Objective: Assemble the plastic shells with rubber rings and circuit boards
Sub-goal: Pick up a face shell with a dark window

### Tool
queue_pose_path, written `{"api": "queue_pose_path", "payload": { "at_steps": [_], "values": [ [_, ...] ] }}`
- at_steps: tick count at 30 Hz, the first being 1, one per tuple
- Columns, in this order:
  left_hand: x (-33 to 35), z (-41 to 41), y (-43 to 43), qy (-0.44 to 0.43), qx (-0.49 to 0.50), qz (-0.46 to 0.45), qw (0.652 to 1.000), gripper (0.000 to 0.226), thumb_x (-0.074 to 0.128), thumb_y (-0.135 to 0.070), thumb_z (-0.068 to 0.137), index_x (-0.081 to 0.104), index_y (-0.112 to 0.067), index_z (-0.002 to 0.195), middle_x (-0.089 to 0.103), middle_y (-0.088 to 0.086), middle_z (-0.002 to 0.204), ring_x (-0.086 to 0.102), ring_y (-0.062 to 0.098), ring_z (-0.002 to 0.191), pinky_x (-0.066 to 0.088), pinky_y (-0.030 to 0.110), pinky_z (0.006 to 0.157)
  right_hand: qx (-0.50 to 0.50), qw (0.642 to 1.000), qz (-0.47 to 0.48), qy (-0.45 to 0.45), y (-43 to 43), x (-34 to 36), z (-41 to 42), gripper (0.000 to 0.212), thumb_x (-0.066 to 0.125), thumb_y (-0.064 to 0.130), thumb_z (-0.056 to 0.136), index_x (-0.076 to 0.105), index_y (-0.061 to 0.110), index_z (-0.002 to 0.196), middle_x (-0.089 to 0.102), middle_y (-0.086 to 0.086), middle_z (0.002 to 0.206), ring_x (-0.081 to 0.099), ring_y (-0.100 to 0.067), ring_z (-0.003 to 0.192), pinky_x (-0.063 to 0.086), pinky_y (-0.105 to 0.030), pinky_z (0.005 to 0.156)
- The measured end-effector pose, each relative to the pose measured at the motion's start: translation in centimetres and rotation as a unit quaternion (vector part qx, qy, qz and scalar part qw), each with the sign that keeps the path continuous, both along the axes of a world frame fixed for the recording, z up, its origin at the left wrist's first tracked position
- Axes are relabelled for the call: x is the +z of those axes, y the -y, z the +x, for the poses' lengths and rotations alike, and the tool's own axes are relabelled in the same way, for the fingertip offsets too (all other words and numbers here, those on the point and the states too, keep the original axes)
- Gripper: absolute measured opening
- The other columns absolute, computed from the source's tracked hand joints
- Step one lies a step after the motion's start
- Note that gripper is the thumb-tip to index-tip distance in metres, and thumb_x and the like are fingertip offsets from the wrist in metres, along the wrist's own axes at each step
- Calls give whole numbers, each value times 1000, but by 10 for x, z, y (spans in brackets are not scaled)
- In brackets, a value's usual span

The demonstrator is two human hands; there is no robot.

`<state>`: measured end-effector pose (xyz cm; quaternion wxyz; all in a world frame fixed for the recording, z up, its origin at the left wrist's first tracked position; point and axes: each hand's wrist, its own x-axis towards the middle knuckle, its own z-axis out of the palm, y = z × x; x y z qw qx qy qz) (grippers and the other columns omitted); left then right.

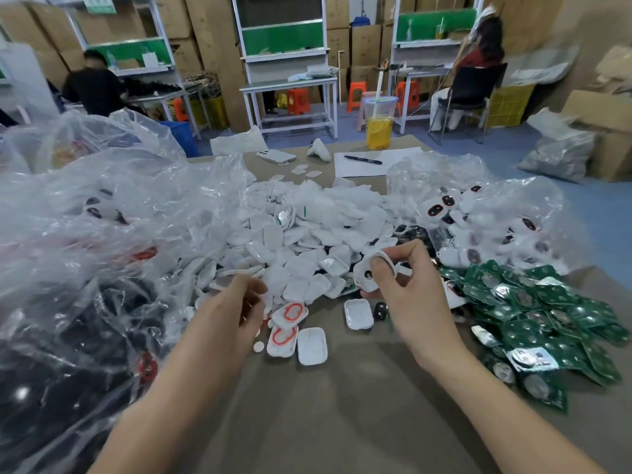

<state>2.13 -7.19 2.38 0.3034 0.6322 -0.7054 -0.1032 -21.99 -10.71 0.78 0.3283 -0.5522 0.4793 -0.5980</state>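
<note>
My right hand pinches a white plastic shell with a dark round hole, held above the table; a white ring shows at my fingertips. My left hand hovers with curled fingers over the near edge of a big pile of white shells; whether it holds anything is hidden. Two shells fitted with red rubber rings lie just right of it, beside an empty shell. Another empty shell and a black part lie under my right hand. Green circuit boards are heaped at the right.
Crumpled clear plastic bags holding dark parts fill the left; a bag of assembled shells sits at the back right. Farther back lie a phone, paper with a pen and a yellow drink cup. Two people sit at distant benches.
</note>
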Motion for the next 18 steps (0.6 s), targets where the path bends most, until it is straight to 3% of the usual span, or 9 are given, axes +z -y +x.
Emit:
{"api": "queue_pose_path", "payload": {
  "at_steps": [5,9,12,14,16,18],
  "values": [
    [-8,5,-28,89,-20,32,995,10,52,-29,102,56,-36,107,55,-20,94,58,2,86,38,13,71,14,999,8,35,-17,-5,9,24,62,24,98,55,41,83,65,19,86,68,-6,65,51,-15,62],
    [-15,1,-30,166,-48,39,984,25,45,-28,105,66,-20,118,54,-3,108,56,13,95,37,19,82,23,999,44,3,-23,-13,6,11,65,23,96,58,29,89,64,20,87,60,4,74,51,-15,69],
    [-17,-1,-33,156,-34,28,987,25,45,-28,106,67,-20,113,48,-7,100,54,11,89,43,23,81,74,991,86,71,-24,-14,6,6,66,17,95,61,20,93,63,2,96,63,-9,85,61,-34,72],
    [-18,-2,-37,155,-29,19,987,19,49,-22,104,67,-18,108,51,-4,98,57,13,86,46,26,77,83,984,99,122,-23,-11,5,5,67,14,95,63,16,95,61,-6,99,64,-11,83,61,-33,67],
    [-21,-4,-39,177,-34,10,984,13,57,-9,97,69,-8,102,60,7,93,62,26,81,50,36,70,91,976,112,162,-21,-8,2,7,68,13,94,63,13,98,61,-11,100,67,-16,78,61,-32,66],
    [-23,-4,-38,182,-30,12,983,14,55,-5,96,67,-3,100,63,13,90,61,33,80,48,38,67,96,969,125,188,-19,-8,1,11,69,14,93,62,12,101,60,-17,103,70,-33,84,61,-32,69]
  ]
}}
